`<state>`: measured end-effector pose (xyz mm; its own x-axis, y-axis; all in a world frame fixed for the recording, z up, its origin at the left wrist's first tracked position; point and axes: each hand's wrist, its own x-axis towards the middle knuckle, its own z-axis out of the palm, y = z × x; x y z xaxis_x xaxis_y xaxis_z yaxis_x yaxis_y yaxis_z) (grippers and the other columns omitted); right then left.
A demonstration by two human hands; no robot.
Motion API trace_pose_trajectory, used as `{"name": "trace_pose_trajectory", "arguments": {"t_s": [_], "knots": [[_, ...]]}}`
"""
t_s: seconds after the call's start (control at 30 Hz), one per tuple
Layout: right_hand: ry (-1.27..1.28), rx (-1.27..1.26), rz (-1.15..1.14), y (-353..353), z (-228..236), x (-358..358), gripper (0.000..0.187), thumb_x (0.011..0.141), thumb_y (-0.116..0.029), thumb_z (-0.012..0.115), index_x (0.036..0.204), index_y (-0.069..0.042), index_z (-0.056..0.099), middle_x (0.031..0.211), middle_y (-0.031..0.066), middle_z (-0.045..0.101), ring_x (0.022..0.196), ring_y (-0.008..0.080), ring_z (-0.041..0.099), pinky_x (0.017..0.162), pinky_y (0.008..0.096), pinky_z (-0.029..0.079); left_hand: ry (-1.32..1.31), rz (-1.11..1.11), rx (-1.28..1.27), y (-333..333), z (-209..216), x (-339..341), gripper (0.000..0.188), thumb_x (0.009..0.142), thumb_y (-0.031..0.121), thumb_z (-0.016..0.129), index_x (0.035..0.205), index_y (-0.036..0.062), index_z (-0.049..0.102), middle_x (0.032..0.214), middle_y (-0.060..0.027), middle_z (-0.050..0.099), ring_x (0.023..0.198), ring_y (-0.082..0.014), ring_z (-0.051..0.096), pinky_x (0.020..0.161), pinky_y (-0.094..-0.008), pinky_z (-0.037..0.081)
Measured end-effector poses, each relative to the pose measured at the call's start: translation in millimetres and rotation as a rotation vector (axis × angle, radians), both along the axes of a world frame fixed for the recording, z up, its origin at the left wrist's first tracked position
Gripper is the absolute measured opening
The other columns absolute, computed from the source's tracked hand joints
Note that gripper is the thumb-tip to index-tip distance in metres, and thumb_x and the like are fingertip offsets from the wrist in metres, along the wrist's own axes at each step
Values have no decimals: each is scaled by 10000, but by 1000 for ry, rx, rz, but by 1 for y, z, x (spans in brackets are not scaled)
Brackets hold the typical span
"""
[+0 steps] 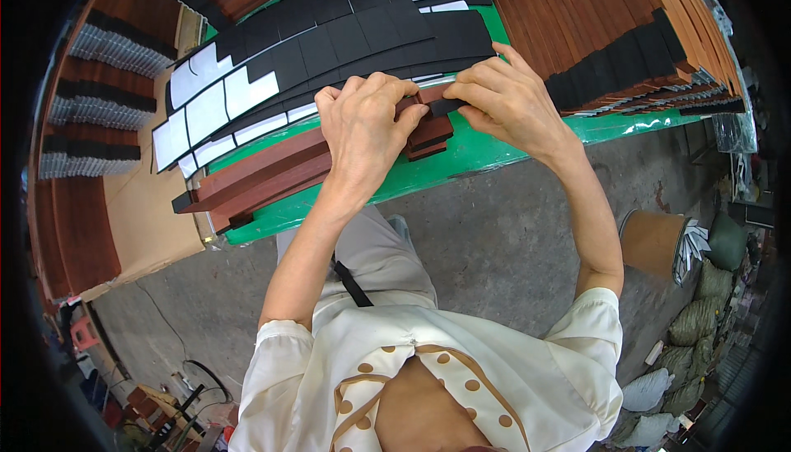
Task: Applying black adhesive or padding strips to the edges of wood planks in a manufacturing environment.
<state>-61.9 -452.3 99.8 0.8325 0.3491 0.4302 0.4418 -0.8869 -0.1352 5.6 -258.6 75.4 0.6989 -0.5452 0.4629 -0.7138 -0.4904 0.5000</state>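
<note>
My left hand (362, 126) grips the end of a reddish-brown wooden slat (272, 168) from a small pile lying on the green table (461, 159). My right hand (498, 98) pinches a small black foam pad (446, 107) against that slat's end, fingers curled around it. Just behind both hands lie sheets of black adhesive foam squares (354, 36), some spots peeled down to white backing (210, 110).
Large stacks of wooden slats with black pads (626, 65) fill the right of the table, more stacks (99, 98) stand at the left on cardboard. A cardboard drum (651, 242) and filled sacks (692, 320) stand on the concrete floor at right.
</note>
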Motion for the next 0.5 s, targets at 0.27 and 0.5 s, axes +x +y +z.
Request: {"name": "trace_pose_trajectory", "arguments": {"t_s": [0.27, 0.5], "knots": [[87, 237, -19, -2, 10, 3, 233, 713, -76, 715, 939, -75, 657, 864, 31, 624, 840, 210, 593, 942, 449, 410, 8, 5, -16, 0, 1, -1, 171, 693, 216, 738, 819, 109, 695, 801, 25, 638, 765, -163, 543, 740, -357, 286], [41, 263, 53, -9, -1, 12, 202, 706, -95, 713, 906, -73, 695, 870, 32, 657, 838, 207, 585, 770, 333, 452, 24, -1, -10, -1, 2, -1, 161, 691, 226, 737, 804, 120, 696, 796, 31, 638, 761, -162, 545, 737, -353, 285]]}}
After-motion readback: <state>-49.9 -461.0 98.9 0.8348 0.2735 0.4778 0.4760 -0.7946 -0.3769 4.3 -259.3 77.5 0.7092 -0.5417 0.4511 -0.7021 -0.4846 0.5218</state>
